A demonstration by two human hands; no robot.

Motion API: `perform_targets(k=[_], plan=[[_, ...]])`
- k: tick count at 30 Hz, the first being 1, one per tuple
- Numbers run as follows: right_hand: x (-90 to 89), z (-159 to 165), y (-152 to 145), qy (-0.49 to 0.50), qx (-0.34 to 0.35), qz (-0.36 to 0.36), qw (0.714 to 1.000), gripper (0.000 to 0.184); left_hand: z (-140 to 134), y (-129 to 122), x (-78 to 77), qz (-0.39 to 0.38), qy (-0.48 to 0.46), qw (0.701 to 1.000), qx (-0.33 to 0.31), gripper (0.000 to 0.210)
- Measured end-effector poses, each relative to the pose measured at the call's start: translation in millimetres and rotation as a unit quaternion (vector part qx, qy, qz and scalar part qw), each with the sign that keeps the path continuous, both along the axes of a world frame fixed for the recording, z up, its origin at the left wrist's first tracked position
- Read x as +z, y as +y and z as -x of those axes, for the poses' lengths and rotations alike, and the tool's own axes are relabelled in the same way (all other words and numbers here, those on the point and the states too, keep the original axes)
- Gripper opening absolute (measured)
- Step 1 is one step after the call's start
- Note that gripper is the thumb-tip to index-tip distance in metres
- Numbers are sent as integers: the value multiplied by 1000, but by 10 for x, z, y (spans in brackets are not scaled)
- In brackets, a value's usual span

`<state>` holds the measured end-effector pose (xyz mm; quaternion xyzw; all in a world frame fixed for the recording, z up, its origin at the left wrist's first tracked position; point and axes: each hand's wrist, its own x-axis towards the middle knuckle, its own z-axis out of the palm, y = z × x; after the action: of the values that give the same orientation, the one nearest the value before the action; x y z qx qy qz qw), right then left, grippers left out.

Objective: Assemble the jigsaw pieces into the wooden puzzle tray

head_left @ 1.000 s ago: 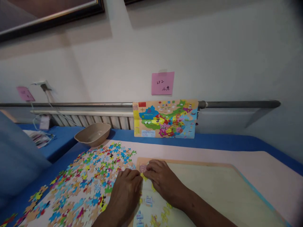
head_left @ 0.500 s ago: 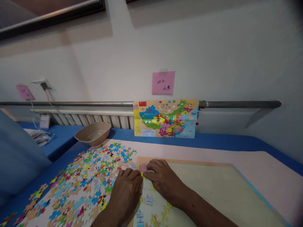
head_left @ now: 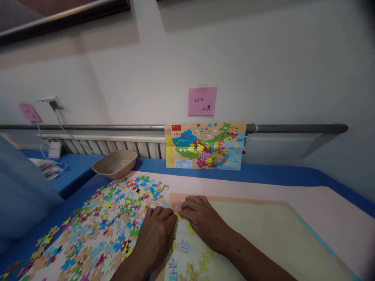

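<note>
My left hand point(head_left: 158, 236) rests at the left border of the puzzle board point(head_left: 249, 230), its fingers curled and closed; whatever lies under them is hidden. My right hand point(head_left: 205, 222) reaches in from the right, with bent fingertips on a yellow puzzle piece point(head_left: 179, 217). The fingertips of both hands almost meet there, just below a pinkish printed corner section point(head_left: 176, 207). Below the hands, a white piece with blue print point(head_left: 184, 246), a blue printed piece point(head_left: 172, 269) and several yellow pieces point(head_left: 203, 262) lie on the pale board.
Many loose colourful puzzle pieces point(head_left: 96, 234) spread over the table to the left. Behind them stands a beige plastic basin point(head_left: 115, 164). A printed map sheet point(head_left: 205, 146) leans upright against the rail point(head_left: 293, 128). Blue fabric point(head_left: 23, 199) hangs at the far left.
My right hand's fingers have shifted slightly, showing more of the yellow pieces beneath. The left hand stays almost in place at the board's border.
</note>
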<state>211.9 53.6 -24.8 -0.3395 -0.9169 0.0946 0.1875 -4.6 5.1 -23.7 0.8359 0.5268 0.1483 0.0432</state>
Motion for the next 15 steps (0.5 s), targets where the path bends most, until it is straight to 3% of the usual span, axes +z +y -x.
perform_targets(k=[9, 15], plan=[[-26, 14, -15, -17, 1, -45, 999, 20, -26, 1, 49, 14, 35, 999, -4, 30], [-49, 15, -4, -7, 2, -35, 999, 17, -33, 15, 46, 12, 34, 999, -4, 29]])
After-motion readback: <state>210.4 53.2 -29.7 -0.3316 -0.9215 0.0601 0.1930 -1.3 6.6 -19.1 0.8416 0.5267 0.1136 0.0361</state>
